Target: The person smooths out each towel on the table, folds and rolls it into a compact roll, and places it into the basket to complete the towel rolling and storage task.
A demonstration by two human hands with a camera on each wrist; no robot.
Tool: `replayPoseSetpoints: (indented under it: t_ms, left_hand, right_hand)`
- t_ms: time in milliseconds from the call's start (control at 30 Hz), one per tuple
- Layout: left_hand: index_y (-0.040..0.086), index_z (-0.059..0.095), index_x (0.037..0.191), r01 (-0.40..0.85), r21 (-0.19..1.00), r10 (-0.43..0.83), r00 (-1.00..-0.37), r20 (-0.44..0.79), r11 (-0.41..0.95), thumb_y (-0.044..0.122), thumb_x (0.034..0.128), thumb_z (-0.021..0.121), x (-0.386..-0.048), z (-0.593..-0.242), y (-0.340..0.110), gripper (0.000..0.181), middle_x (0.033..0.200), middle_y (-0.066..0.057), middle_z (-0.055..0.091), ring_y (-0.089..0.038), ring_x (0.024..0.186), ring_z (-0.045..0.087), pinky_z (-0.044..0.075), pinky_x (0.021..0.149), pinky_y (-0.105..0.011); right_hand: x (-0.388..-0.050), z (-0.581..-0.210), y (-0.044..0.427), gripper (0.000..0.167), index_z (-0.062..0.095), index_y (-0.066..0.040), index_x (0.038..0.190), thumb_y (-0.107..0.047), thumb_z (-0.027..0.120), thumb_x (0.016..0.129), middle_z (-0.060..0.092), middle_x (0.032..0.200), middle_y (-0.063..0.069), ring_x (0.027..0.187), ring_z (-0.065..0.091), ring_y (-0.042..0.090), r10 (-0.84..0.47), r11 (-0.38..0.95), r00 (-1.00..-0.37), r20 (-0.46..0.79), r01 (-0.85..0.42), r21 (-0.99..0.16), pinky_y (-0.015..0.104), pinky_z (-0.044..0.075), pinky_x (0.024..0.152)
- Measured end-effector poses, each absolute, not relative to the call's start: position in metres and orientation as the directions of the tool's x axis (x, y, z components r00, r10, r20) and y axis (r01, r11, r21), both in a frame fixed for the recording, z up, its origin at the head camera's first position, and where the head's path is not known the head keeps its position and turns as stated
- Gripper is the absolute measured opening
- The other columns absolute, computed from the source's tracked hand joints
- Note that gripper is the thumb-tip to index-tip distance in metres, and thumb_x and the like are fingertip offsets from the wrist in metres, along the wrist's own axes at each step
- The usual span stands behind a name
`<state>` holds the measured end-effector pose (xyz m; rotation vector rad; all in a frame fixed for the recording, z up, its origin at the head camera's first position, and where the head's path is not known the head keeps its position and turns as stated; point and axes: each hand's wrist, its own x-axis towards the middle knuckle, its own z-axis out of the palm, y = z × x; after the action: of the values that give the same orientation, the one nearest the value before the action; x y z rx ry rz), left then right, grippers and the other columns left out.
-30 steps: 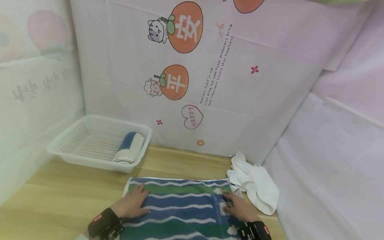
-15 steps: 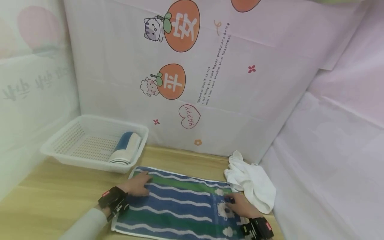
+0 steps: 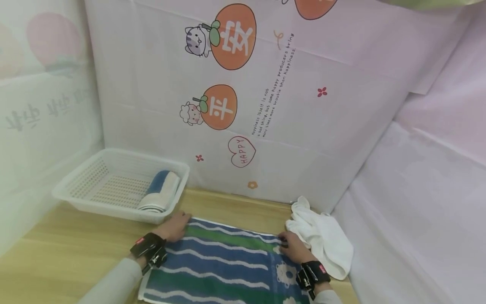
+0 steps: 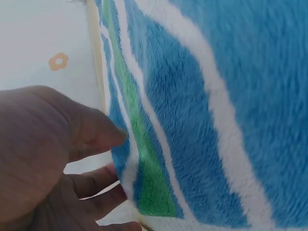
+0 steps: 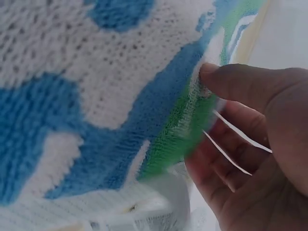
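A blue and green towel (image 3: 216, 266) with wavy white stripes lies spread on the table, a white bear motif along its right side. My left hand (image 3: 175, 227) pinches its far left corner. In the left wrist view the left thumb (image 4: 108, 132) lies on top of the cloth, with fingers at and under the edge. My right hand (image 3: 295, 248) pinches the far edge near the right corner. The right wrist view has the right thumb (image 5: 231, 79) over the towel and the other fingers behind it.
A white plastic basket (image 3: 110, 213) stands at the back left, holding a rolled blue and white towel (image 3: 163, 192). A crumpled white cloth (image 3: 326, 245) lies close beside my right hand. Printed sheeting (image 3: 284, 169) walls off the back and sides of the wooden table (image 3: 76, 253).
Both hands have gone from lying on the towel to pinching its far corners. The towel has turned slightly, its far left corner shifting away from me and its right side nearer.
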<state>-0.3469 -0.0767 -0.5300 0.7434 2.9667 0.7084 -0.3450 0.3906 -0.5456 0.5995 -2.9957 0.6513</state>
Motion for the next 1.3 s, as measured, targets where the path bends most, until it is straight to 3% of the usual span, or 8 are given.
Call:
replayPoseSetpoints:
  t_ms: [67,200,333,533,733,833,1000,1300]
  left_hand:
    - [-0.010,0.059,0.122,0.468,0.409,0.448,-0.881,0.149,0.783,-0.007,0.0825,0.059,-0.348,-0.530,-0.078,0.040,0.108,-0.025,0.062,-0.042,0.100,0.061,0.052,0.091,-0.057]
    - [-0.001,0.068,0.101,0.548,0.347,0.482,-0.836,0.263,0.761,-0.005,0.0776,0.065,-0.349,-0.527,-0.081,0.024,0.093,-0.012,0.067,-0.032,0.088,0.064,0.055,0.082,-0.049]
    - [0.008,0.067,0.090,0.573,0.328,0.508,-0.818,0.268,0.751,0.003,0.0759,0.073,-0.348,-0.515,-0.078,0.016,0.085,-0.001,0.065,-0.022,0.081,0.062,0.054,0.076,-0.043]
    - [0.012,0.061,0.087,0.554,0.327,0.517,-0.832,0.200,0.766,0.005,0.0778,0.077,-0.347,-0.495,-0.070,0.020,0.081,0.002,0.062,-0.017,0.074,0.058,0.051,0.067,-0.036]
    - [0.012,0.064,0.087,0.564,0.215,0.505,-0.819,0.274,0.798,-0.004,0.0770,0.074,-0.350,-0.482,-0.071,0.022,0.085,-0.002,0.067,-0.023,0.078,0.064,0.055,0.070,-0.039]
    - [0.011,0.064,0.085,0.561,0.230,0.491,-0.818,0.300,0.795,-0.010,0.0753,0.068,-0.355,-0.478,-0.074,0.024,0.085,-0.003,0.066,-0.024,0.079,0.063,0.055,0.073,-0.039]
    - [0.009,0.064,0.083,0.592,0.246,0.493,-0.790,0.364,0.768,-0.015,0.0737,0.063,-0.368,-0.474,-0.082,0.026,0.083,-0.004,0.066,-0.026,0.080,0.064,0.055,0.076,-0.040]
    - [0.000,0.070,0.095,0.595,0.329,0.425,-0.779,0.461,0.734,-0.016,0.0810,0.062,-0.377,-0.457,-0.082,0.023,0.092,-0.013,0.071,-0.032,0.088,0.068,0.058,0.082,-0.046]
  right_hand:
    - [-0.345,-0.545,0.390,0.030,0.068,0.000,0.113,-0.004,0.077,0.084,0.069,0.105,0.009,0.097,0.066,0.026,-0.366,0.841,-0.925,0.102,-0.376,-0.388,0.046,0.055,0.084]
    - [-0.344,-0.538,0.389,0.012,0.069,-0.010,0.087,-0.008,0.079,0.081,0.062,0.079,-0.006,0.072,0.056,0.010,-0.399,0.846,-0.912,0.097,-0.406,-0.346,0.030,0.048,0.066]
    - [-0.341,-0.524,0.394,0.024,0.061,-0.015,0.069,-0.010,0.083,0.075,0.046,0.064,-0.013,0.060,0.039,0.003,-0.455,0.809,-0.880,0.135,-0.471,-0.352,0.023,0.036,0.058]
    - [-0.336,-0.505,0.408,0.025,0.060,-0.015,0.073,-0.010,0.085,0.076,0.048,0.067,-0.012,0.059,0.042,0.001,-0.411,0.800,-0.907,0.095,-0.408,-0.440,0.022,0.040,0.057]
    - [-0.337,-0.499,0.418,0.015,0.069,-0.012,0.081,0.000,0.078,0.080,0.065,0.075,-0.005,0.066,0.054,0.003,-0.394,0.811,-0.917,0.065,-0.380,-0.444,0.026,0.046,0.062]
    - [-0.341,-0.501,0.422,0.018,0.072,-0.014,0.084,0.003,0.076,0.080,0.069,0.081,-0.004,0.074,0.061,0.004,-0.422,0.804,-0.904,0.060,-0.404,-0.435,0.027,0.051,0.066]
    - [-0.349,-0.498,0.423,0.024,0.072,-0.016,0.079,0.008,0.075,0.080,0.068,0.079,-0.007,0.075,0.063,0.007,-0.358,0.837,-0.922,0.151,-0.388,-0.386,0.029,0.053,0.067]
    - [-0.361,-0.470,0.428,0.019,0.072,-0.009,0.082,0.009,0.076,0.080,0.070,0.079,0.001,0.075,0.066,0.016,-0.229,0.882,-0.922,0.311,-0.332,-0.335,0.035,0.055,0.068]
